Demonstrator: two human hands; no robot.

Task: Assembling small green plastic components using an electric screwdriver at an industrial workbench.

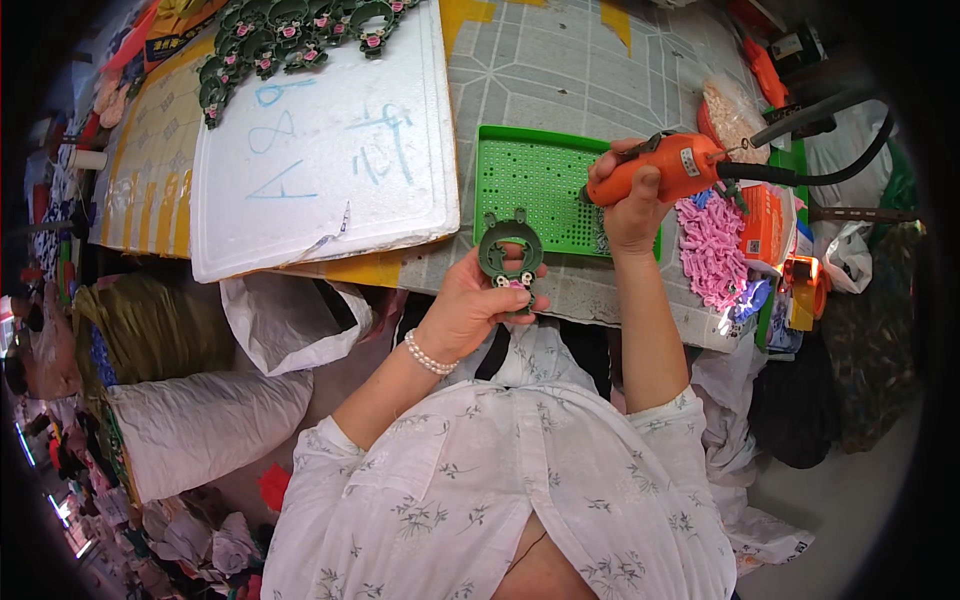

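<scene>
My left hand (462,308), a pearl bracelet at its wrist, is closed on a dark green round plastic piece (511,230). The piece has two small ears on top and a pink flower with pale trim at its lower part. In my right hand (636,222) is an orange electric screwdriver (672,168), its fingers wrapped round the body and its tip pointing left. Tool and plastic piece are apart. Behind them lies a bright green perforated tray (540,134), with small metal bits, probably screws, at its right end.
At left a white foam board (330,165) bears several similar green pieces (285,35) with pink flowers. Pink plastic parts (711,250) are heaped right of my arm, beside an orange box (759,235). A black cable (840,178) trails right from the tool. White sacks (210,425) stand below the table.
</scene>
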